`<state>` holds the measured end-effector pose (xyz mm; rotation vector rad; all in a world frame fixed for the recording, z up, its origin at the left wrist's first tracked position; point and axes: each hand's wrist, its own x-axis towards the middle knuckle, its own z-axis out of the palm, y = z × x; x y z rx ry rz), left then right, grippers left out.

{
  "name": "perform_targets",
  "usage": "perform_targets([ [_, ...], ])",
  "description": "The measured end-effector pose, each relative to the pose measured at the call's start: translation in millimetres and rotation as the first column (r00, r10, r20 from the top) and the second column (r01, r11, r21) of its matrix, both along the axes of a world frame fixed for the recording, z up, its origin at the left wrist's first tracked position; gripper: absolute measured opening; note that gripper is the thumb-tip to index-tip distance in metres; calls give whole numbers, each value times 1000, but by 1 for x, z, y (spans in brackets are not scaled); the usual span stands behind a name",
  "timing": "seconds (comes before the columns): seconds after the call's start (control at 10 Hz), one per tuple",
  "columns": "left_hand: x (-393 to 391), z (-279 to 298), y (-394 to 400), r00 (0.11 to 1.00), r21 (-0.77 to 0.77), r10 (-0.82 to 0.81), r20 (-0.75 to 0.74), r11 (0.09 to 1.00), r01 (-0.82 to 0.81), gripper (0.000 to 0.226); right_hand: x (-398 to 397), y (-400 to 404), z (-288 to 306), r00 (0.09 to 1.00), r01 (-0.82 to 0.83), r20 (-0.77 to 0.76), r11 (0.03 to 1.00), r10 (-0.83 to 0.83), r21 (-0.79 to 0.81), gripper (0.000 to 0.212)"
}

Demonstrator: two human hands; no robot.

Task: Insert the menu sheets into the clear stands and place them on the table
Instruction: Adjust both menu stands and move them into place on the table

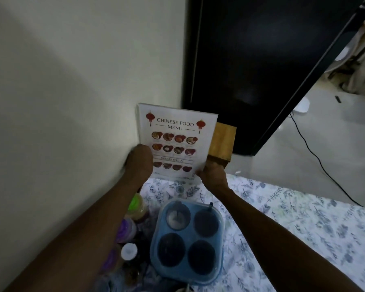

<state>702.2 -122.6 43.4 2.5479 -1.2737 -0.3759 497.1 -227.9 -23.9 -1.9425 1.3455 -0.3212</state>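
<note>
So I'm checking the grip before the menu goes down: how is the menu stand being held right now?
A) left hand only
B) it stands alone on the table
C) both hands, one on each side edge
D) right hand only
C: the left hand grips the left edge of the menu stand and the right hand grips its lower right corner, holding it upright at the far end of the table.

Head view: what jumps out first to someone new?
The Chinese food menu, upright at the table's far end by the wall, with the left hand and right hand holding its lower corners. Nearer, a blue four-cup container sits on the floral tablecloth.
</note>
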Motion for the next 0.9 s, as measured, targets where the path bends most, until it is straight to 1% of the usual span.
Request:
perform_targets([
  [0.1, -4, 2, 2, 994, 73, -46, 104, 997, 39, 24, 3, -1, -4, 1000, -5, -2, 1000, 5, 8, 25],
  [0.2, -11, 3, 4, 975, 183, -81, 205, 982, 43, 23, 5, 1, -8, 1000, -14, -2, 1000, 14, 2, 28],
  [0.3, -12, 1, 4, 980, 185, -67, 186, 982, 32, 23, 9, 2, -8, 1000, -6, 1, 1000, 6, -3, 27],
  [0.4, -10, -1, 1, 992, 141, -21, 127, 990, 2, 23, 13, -1, -8, 1000, -12, -28, 1000, 12, -19, 26],
  [0.5, -9, -3, 0, 994, 121, -7, 107, 993, -6, 23, 13, -4, -8, 998, -35, -50, 999, 34, -17, 27],
  [0.6, -5, -6, 1, 997, 142, -16, 76, 990, 5, 27, 10, -13, -2, 993, -93, -66, 990, 100, 102, 32],
  [0.7, -2, -6, 1, 999, 163, -39, 32, 986, 33, 32, 9, -23, 5, 985, -120, -86, 950, 151, 287, 40],
  [0.8, -6, 2, 0, 998, 190, -54, 19, 981, 49, 34, 7, -27, 17, 985, -74, -105, 888, 136, 454, 48],
  [0.9, -12, 6, -1, 995, 210, -70, 65, 976, 55, 35, 7, -23, 16, 983, -79, -111, 882, 146, 465, 51],
])
